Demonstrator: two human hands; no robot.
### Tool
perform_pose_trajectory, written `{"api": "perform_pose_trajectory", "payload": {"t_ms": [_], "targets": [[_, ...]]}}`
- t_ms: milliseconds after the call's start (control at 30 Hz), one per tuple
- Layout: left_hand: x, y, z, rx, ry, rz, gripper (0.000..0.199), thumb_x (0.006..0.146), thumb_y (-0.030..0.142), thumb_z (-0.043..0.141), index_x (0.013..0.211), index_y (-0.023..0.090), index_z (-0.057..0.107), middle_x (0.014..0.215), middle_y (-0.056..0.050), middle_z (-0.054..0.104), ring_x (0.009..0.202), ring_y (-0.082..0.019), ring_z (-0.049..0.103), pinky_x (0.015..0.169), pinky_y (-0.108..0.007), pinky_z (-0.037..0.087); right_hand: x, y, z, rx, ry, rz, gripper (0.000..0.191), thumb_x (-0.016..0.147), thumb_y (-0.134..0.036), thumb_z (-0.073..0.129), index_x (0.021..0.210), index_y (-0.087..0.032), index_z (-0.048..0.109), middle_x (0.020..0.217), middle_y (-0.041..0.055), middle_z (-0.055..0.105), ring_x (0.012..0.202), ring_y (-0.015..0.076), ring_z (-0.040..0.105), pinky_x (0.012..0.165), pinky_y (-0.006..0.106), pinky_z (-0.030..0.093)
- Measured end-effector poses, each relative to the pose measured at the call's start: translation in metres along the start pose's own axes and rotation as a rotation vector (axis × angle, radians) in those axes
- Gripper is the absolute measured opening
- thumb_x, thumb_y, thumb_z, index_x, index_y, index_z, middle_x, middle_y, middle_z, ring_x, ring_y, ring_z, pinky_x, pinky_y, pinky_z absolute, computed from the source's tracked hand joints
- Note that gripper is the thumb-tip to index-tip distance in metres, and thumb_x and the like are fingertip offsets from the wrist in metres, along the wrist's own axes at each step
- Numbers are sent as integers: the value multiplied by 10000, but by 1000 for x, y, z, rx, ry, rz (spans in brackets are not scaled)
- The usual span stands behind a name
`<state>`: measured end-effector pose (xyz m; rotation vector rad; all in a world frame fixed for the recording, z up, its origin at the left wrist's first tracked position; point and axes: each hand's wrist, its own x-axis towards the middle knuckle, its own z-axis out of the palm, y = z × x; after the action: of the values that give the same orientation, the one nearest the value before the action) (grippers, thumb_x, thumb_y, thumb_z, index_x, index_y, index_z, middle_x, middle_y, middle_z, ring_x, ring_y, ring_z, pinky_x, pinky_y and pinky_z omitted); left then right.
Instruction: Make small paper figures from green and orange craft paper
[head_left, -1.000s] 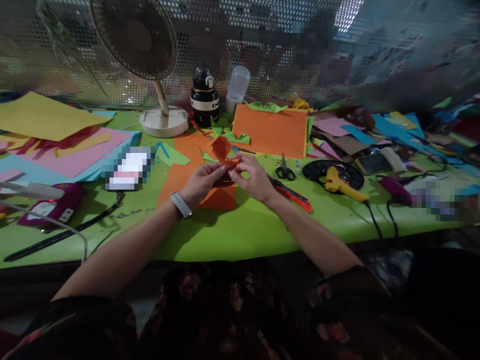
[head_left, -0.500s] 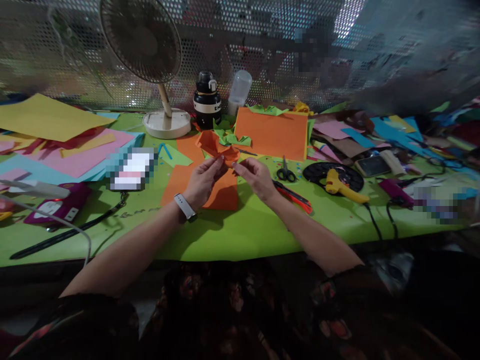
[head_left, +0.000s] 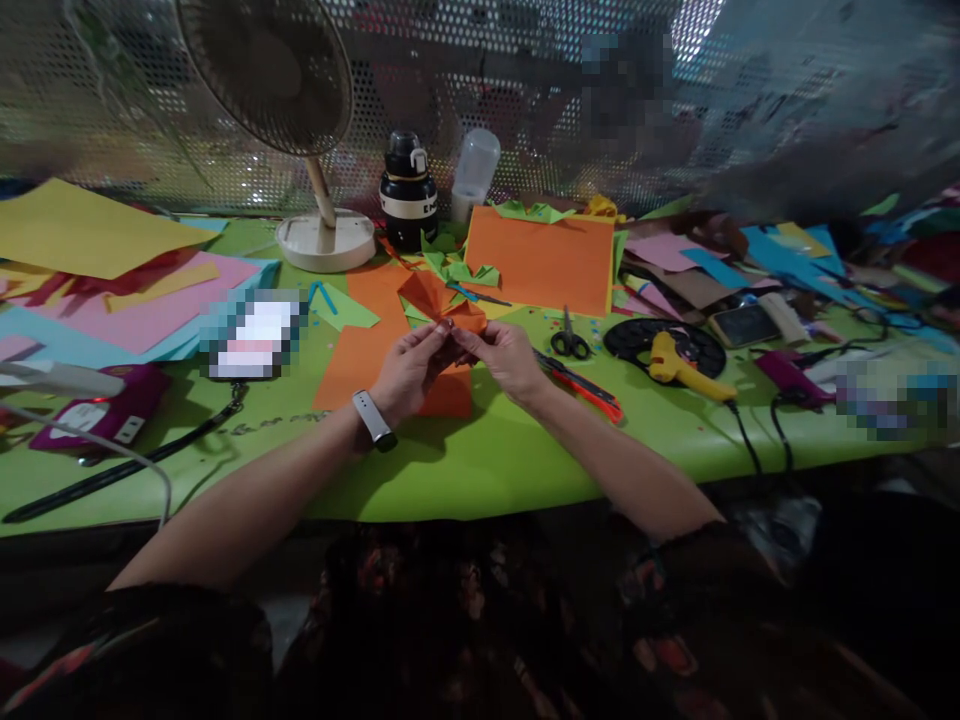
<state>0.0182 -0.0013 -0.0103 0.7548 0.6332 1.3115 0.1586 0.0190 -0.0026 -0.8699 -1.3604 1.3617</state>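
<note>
Between my two hands is a folded piece of orange paper [head_left: 427,296], its creased flaps fanning out above my fingertips. My left hand [head_left: 411,368], with a light-banded watch at the wrist, pinches its lower edge. The fingers of my right hand [head_left: 508,360] are closed on the same paper, right beside the left fingertips. The exact folds at the fingertips are hidden. Below my hands lie flat orange sheets [head_left: 349,365] on the green table cover [head_left: 480,470]. A red utility knife [head_left: 589,392] and black scissors [head_left: 570,344] rest to the right of my right hand.
A yellow glue gun [head_left: 686,368] lies on a black round tray [head_left: 622,340]. Behind stand a fan [head_left: 326,248], a black bottle [head_left: 407,205] and a clear bottle [head_left: 476,165]. A phone [head_left: 255,335] and coloured paper [head_left: 82,230] lie left; scraps crowd the right.
My hands have drawn closer together on the orange paper, the right fingertips moving in to meet the left. The paper's flaps have shifted and sit more folded. The view has turned slightly.
</note>
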Motion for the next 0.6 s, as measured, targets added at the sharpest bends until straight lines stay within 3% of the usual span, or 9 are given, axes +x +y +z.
{"api": "perform_pose_trajectory", "payload": {"t_ms": [133,433,600], "targets": [[0,1,1,11,6,28,116,760,251,756,777,155,693,746,-17,724,705,-139,686,761,-294,536,-1,-1,-2,-38,14,53,431,594,-534,822,742,-151,692,651,13,681,563,106,596,502,223,465],[2,4,0,50,35,36,140,772,289,743,810,173,676,715,-11,712,690,-153,690,707,-299,535,0,1,2,-37,-5,31,441,582,-576,810,632,-167,654,599,8,666,528,117,612,499,240,473],[2,5,-1,71,15,7,195,749,334,759,787,167,665,669,-20,709,660,-162,692,718,-317,546,-1,5,-1,11,-28,80,362,707,-534,742,708,-174,705,668,31,709,632,147,661,517,233,451]]}}
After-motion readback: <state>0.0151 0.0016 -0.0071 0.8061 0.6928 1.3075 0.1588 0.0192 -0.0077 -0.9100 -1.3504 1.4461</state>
